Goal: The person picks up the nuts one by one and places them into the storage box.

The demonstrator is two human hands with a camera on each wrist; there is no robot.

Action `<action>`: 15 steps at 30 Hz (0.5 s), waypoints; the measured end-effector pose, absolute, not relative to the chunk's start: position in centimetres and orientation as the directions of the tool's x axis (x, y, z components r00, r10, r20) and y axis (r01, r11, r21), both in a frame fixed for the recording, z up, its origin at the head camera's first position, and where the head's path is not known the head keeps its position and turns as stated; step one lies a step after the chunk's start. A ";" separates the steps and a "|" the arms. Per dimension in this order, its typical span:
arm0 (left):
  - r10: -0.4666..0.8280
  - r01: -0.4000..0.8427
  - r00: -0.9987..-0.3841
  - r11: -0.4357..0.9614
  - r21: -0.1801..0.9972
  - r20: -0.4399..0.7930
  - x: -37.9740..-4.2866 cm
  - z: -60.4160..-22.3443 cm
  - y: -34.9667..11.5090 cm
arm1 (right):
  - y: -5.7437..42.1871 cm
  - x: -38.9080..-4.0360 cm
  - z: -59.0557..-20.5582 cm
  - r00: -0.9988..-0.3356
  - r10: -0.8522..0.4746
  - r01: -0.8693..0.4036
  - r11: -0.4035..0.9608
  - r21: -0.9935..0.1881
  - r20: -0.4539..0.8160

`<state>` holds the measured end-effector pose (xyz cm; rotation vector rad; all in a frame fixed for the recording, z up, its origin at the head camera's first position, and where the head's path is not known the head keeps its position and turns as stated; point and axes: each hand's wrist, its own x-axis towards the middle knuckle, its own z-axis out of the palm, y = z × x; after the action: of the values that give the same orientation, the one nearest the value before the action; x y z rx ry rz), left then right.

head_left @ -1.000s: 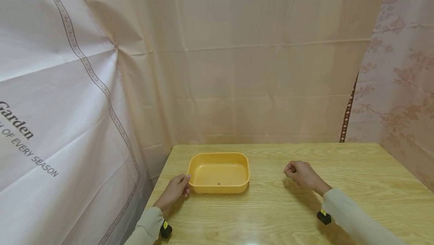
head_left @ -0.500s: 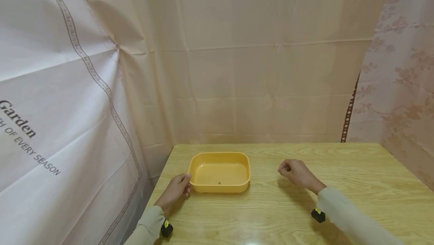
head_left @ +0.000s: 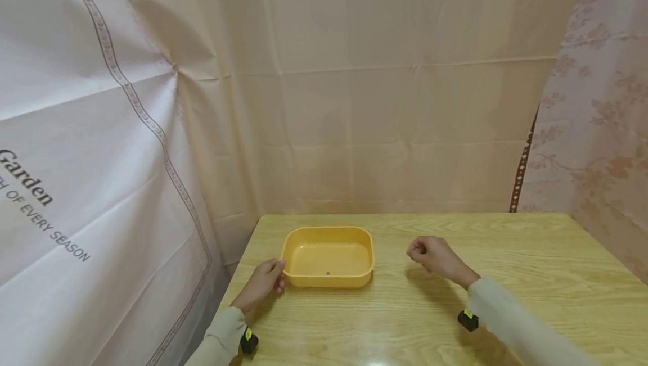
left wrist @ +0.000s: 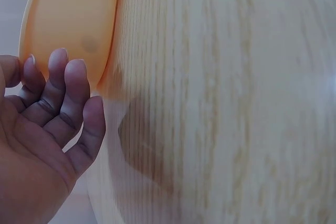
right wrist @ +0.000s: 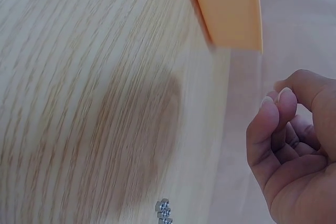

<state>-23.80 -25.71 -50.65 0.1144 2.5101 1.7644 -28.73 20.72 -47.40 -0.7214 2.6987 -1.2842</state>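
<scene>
An orange plastic tray (head_left: 326, 283) sits at the table's far left; a tiny dark thing (head_left: 327, 273) lies on its floor. My left hand (head_left: 263, 283) rests at the tray's near-left corner, its relaxed fingers (left wrist: 65, 85) against the tray's side wall (left wrist: 68, 19). To the right of the tray, my right hand (head_left: 432, 253) hovers over the table with its fingers curled and the thumb pressed to the forefinger (right wrist: 273, 114). Nothing shows between them. The tray's end (right wrist: 228, 9) lies ahead of that hand. Small metal nuts (right wrist: 164, 208) lie on the wood below it.
The wooden table (head_left: 506, 253) is hemmed in by curtains: a white printed one (head_left: 76, 186) on the left, beige (head_left: 395, 102) behind, floral (head_left: 602, 130) on the right. A black wrist camera (head_left: 468, 320) sits under each sleeve.
My right hand has drifted left, closer to the tray, still curled. The left hand and the tray have stayed where they were.
</scene>
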 end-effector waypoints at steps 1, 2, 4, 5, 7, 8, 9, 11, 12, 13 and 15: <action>0.100 0.021 -0.995 0.338 0.941 -0.014 -23.8 -50.6 -25.7 | 20.6 -28.8 -47.4 -0.888 -0.439 -0.382 0.542 -0.748 0.136; 0.100 0.023 -0.995 0.340 0.940 -0.012 -23.7 -50.6 -25.7 | 20.6 -28.8 -47.4 -0.888 -0.439 -0.380 0.541 -0.750 0.133; 0.099 0.027 -0.995 0.346 0.938 -0.008 -23.7 -50.7 -25.7 | 20.3 -28.8 -47.4 -0.889 -0.439 -0.377 0.538 -0.754 0.132; 0.098 0.025 -0.995 0.346 0.938 -0.009 -23.8 -50.7 -25.7 | 20.2 -28.8 -47.4 -0.888 -0.439 -0.379 0.538 -0.753 0.134; 0.098 0.022 -0.995 0.344 0.939 -0.012 -23.8 -50.7 -25.7 | 20.0 -28.9 -47.3 -0.887 -0.441 -0.382 0.537 -0.752 0.135; 0.101 0.023 -0.995 0.345 0.938 -0.013 -23.9 -50.7 -25.8 | 19.9 -28.9 -47.3 -0.887 -0.441 -0.381 0.536 -0.754 0.134; 0.102 0.020 -0.995 0.343 0.939 -0.016 -23.9 -50.7 -25.8 | 19.8 -28.9 -47.3 -0.888 -0.441 -0.380 0.537 -0.753 0.134; 0.107 0.020 -0.994 0.336 0.942 -0.018 -23.9 -50.7 -25.8 | 19.5 -28.9 -47.3 -0.888 -0.440 -0.380 0.539 -0.751 0.133; 0.110 0.019 -0.994 0.331 0.943 -0.019 -23.9 -50.7 -25.8 | 19.4 -28.9 -47.2 -0.889 -0.439 -0.378 0.540 -0.752 0.131; 0.113 0.022 -0.993 0.329 0.944 -0.016 -23.9 -50.7 -25.8 | 19.3 -28.9 -47.2 -0.889 -0.438 -0.377 0.540 -0.753 0.131; 0.115 0.021 -0.993 0.326 0.945 -0.018 -23.9 -50.8 -25.8 | 19.0 -28.9 -47.2 -0.890 -0.436 -0.376 0.542 -0.751 0.131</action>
<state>-23.95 -25.83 -50.77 0.1286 2.4907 1.7733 -28.94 19.03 -47.21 -0.7109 2.6955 -1.2869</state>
